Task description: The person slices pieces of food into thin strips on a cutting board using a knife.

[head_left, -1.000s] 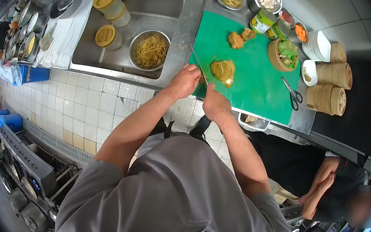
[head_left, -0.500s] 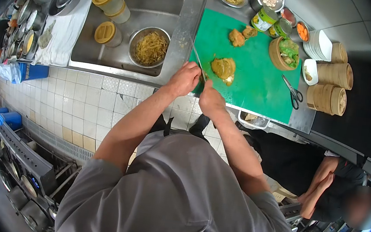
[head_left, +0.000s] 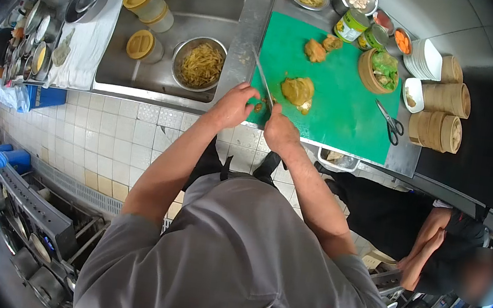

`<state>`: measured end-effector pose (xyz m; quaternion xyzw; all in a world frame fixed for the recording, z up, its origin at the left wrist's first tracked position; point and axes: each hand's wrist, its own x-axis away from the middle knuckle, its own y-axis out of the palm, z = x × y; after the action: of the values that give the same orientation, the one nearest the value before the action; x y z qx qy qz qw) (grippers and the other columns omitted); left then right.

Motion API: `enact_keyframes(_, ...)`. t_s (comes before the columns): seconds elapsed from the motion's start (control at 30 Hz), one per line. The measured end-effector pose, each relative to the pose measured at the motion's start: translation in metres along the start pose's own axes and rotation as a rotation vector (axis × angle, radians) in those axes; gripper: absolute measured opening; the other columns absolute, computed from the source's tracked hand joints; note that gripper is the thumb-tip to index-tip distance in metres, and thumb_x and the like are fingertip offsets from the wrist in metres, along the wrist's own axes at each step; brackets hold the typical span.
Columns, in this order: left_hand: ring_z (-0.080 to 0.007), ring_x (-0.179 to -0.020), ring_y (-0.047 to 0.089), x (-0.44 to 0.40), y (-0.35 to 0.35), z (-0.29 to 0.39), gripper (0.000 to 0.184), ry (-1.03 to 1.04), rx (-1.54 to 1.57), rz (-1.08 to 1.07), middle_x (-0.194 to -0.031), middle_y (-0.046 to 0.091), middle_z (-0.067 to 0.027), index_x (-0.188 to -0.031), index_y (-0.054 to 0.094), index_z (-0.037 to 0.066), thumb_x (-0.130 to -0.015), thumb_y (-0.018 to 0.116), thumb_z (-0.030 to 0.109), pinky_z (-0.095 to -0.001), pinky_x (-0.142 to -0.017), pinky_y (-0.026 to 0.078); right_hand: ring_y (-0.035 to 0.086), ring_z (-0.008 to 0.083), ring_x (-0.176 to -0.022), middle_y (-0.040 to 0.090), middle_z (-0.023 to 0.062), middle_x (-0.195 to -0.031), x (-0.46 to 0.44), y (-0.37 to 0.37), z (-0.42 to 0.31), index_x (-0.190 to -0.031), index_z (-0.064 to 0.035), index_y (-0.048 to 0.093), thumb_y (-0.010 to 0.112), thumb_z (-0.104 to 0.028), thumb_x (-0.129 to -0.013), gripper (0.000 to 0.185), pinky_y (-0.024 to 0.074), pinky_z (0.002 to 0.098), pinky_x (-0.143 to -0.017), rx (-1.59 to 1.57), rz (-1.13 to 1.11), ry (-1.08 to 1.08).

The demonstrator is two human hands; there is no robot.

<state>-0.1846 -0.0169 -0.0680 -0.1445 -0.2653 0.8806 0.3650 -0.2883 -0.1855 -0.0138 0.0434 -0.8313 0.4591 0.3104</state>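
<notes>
My right hand [head_left: 281,134] is closed around the handle of a knife [head_left: 261,73], whose long blade points up and left across the near left part of the green cutting board [head_left: 343,116]. Left of the blade, my left hand [head_left: 234,106] holds nothing visible, its fingers and thumb apart. Small brown cut bits [head_left: 258,105] lie on the board between that hand and the blade. Just right of the knife sits a yellow-brown, pickled-looking vegetable [head_left: 297,91]. Two more brown lumps [head_left: 315,51] rest farther back on the board.
A bowl of yellow-brown strips [head_left: 202,65] stands in the sink [head_left: 162,91] at left, beside lidded containers [head_left: 141,44]. Scissors [head_left: 392,124] and a bamboo steamer with greens [head_left: 378,71] are at right. Another person [head_left: 380,216] is at lower right, arms folded.
My left hand has moved left, away from the knife, and its fingers have spread, uncovering the small bits. The right hand and knife stay almost in place.
</notes>
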Motion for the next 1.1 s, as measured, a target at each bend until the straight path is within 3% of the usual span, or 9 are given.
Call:
enact_keyframes(0.27, -0.0397, -0.108, 0.066, 0.001, 0.034, 0.002, 0.016, 0.016, -0.129, 0.131, -0.104, 0.068, -0.0172, -0.101, 0.074, 0.003, -0.086, 0.08, 0.002, -0.0485, -0.095, 0.055, 0.073, 0.0518, -0.103, 0.075, 0.0326, -0.106, 0.001, -0.012, 0.012, -0.125, 0.0029, 0.047, 0.05, -0.011, -0.099, 0.03, 0.0557, 0.062, -0.09, 0.021, 0.013, -0.065)
enact_keyframes(0.53, -0.04, -0.105, 0.065, -0.011, 0.023, -0.002, 0.005, 0.056, -0.131, 0.056, -0.1, 0.068, -0.0151, -0.095, 0.072, 0.004, -0.094, 0.068, 0.006, -0.0496, -0.091, 0.055, 0.073, 0.0516, -0.103, 0.074, 0.0338, -0.107, 0.011, -0.014, 0.009, -0.126, 0.0035, 0.047, 0.052, -0.007, -0.096, 0.031, 0.0559, 0.0618, -0.091, -0.002, -0.007, -0.065)
enact_keyframes(1.1, -0.0397, -0.104, 0.063, -0.016, 0.025, -0.002, 0.007, 0.121, -0.134, 0.066, -0.096, 0.064, -0.0164, -0.085, 0.067, 0.002, -0.092, 0.065, 0.003, -0.0496, -0.091, 0.054, 0.073, 0.0525, -0.105, 0.074, 0.0352, -0.109, -0.004, -0.005, -0.001, -0.13, 0.0063, 0.046, 0.048, -0.007, -0.097, 0.036, 0.0561, 0.0606, -0.093, 0.006, -0.002, -0.055)
